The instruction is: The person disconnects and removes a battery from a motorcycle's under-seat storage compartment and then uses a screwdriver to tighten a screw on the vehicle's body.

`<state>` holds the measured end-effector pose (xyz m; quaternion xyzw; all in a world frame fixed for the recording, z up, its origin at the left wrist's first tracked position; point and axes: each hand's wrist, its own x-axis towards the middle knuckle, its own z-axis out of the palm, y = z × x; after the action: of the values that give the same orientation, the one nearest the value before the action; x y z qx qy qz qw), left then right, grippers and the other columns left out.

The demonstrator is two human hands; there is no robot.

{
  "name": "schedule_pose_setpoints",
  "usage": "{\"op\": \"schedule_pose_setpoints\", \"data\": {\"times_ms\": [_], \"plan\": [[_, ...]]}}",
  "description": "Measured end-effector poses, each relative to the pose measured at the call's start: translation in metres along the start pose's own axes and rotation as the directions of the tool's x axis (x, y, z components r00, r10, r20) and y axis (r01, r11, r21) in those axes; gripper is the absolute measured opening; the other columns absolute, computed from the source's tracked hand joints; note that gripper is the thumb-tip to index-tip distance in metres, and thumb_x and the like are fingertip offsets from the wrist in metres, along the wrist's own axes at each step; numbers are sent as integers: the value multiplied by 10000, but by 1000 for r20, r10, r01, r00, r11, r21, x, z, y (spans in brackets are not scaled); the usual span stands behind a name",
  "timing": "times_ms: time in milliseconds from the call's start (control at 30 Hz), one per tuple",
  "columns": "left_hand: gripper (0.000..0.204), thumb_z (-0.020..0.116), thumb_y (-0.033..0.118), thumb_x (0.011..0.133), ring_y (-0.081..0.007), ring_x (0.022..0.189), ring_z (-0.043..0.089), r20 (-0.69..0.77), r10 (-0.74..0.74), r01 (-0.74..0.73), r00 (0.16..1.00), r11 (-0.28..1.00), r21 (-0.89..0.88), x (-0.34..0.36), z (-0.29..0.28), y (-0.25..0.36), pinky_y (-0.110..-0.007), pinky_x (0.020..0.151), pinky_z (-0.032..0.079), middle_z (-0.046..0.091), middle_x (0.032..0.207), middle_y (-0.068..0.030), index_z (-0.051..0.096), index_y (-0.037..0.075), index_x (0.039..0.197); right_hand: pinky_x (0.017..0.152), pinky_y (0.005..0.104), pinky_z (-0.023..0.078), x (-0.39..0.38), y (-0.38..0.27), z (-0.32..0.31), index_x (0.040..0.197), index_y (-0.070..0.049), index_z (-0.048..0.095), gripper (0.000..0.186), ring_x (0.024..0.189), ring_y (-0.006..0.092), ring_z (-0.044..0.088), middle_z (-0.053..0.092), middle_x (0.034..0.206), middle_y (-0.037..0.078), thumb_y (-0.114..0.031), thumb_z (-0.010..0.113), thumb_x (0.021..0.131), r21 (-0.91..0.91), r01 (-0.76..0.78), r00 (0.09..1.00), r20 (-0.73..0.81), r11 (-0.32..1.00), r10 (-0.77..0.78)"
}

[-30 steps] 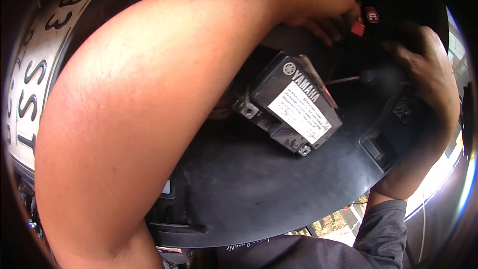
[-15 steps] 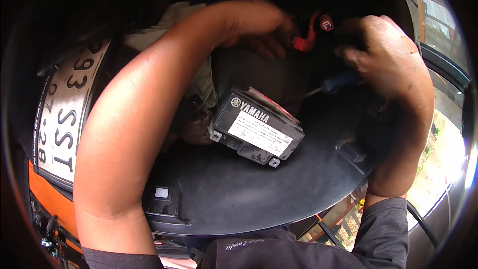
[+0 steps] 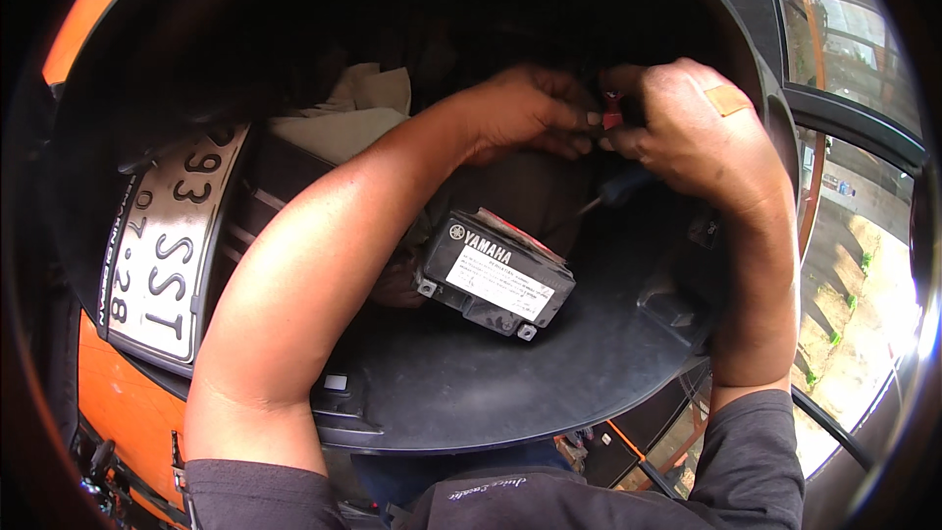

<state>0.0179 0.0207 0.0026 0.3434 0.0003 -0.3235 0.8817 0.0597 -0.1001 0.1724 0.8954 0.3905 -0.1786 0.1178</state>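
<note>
A small red plastic piece (image 3: pixel 612 119), which looks like a battery cable's terminal cap, is pinched between my two hands at the far right of the dark bin. My left hand (image 3: pixel 535 116) reaches across with thumb and fingers closed at its left side. Closed round its right side is my right hand (image 3: pixel 695 128), whose fingers partly hide it. Below the right hand lies a blue-handled screwdriver (image 3: pixel 625 184), its shaft pointing left. Nearer to me, a black battery (image 3: pixel 498 280) with a white label rests tilted in the bin; neither hand touches it.
The black bin's curved near rim (image 3: pixel 510 444) runs below the battery. At left lie a metal number plate (image 3: pixel 172 245) and a pale cloth (image 3: pixel 368 98). Orange body panels (image 3: pixel 128 432) show outside the bin. Daylit ground (image 3: pixel 844 304) is visible beyond the right edge.
My hands have come together at the red piece; the right moved left onto it from a gap. The whole view has shifted slightly. Battery and screwdriver appear to lie as before.
</note>
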Motion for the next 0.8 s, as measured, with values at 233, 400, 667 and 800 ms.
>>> {"op": "schedule_pose_setpoints", "data": {"times_ms": [233,400,667,800], "plan": [[255,719,74,862,-216,919,695,-5,64,-64,998,996,-68,-2,-1,6,-337,856,595,665,1006,-109,624,-17,1080,686,470,541,1,-3,5,731,4,672,109,763,409,674,659,763,248,-94,628,748,-29,-101,995,-10,994,101],[307,690,83,868,-229,1009,670,-26,142,-141,989,989,49,2,9,7,-366,962,541,672,1092,-106,623,-15,1152,721,457,558,2,-7,3,769,0,702,137,797,404,687,684,799,237,-111,624,755,-115,-169,985,-37,979,166],[339,759,180,742,-262,899,714,41,337,-240,941,575,782,-7,25,38,-376,818,525,735,919,-175,722,-4,1023,758,450,576,5,-10,5,807,-15,732,150,859,385,711,704,857,244,-98,623,747,-115,-303,953,-31,946,301],[370,737,227,701,-391,958,676,-16,372,-148,928,408,901,-8,31,41,-439,817,541,691,950,-259,724,15,1004,774,451,571,7,-16,3,821,-12,728,159,860,388,705,703,862,242,-87,613,742,-112,-285,958,-59,952,280]]}}
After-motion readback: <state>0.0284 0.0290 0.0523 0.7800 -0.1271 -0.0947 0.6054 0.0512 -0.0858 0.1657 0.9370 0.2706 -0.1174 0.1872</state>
